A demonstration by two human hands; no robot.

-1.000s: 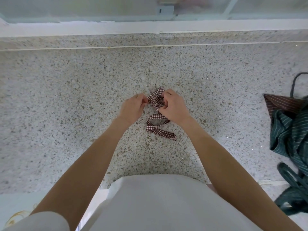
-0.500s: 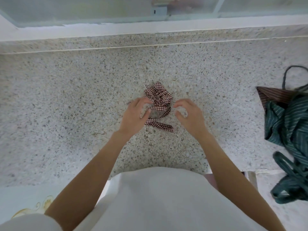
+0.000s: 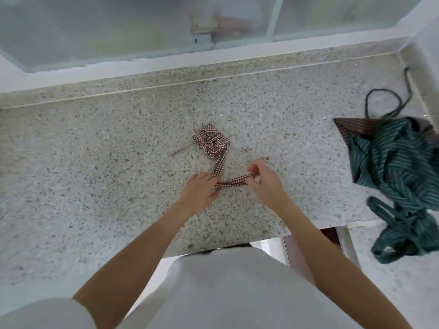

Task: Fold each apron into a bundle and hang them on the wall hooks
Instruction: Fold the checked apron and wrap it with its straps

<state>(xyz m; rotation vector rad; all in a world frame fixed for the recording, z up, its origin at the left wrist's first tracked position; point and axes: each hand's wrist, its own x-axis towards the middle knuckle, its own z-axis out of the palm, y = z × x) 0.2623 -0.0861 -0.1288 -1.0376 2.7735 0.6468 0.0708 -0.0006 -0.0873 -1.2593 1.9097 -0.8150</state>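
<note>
A small red-and-white checked apron bundle point(image 3: 211, 140) lies tied up on the speckled stone counter point(image 3: 95, 162). A thin strap end trails to its left. A wider checked strap point(image 3: 231, 182) runs from the bundle toward me and bends to the right. My left hand point(image 3: 198, 194) holds the strap at the bend with curled fingers. My right hand point(image 3: 266, 184) pinches the strap's right end between thumb and fingers. Both hands sit just in front of the bundle, apart from it.
A heap of green striped aprons point(image 3: 394, 162) with a brown striped one point(image 3: 349, 128) beneath and dark straps lies at the counter's right end. A frosted sliding window point(image 3: 142, 24) runs along the back. The counter's front edge point(image 3: 225, 245) is near my body.
My hands have left the bundle, drawn back toward me and taken hold of the long strap, which now stretches between them. The camera view has tilted up and widened.
</note>
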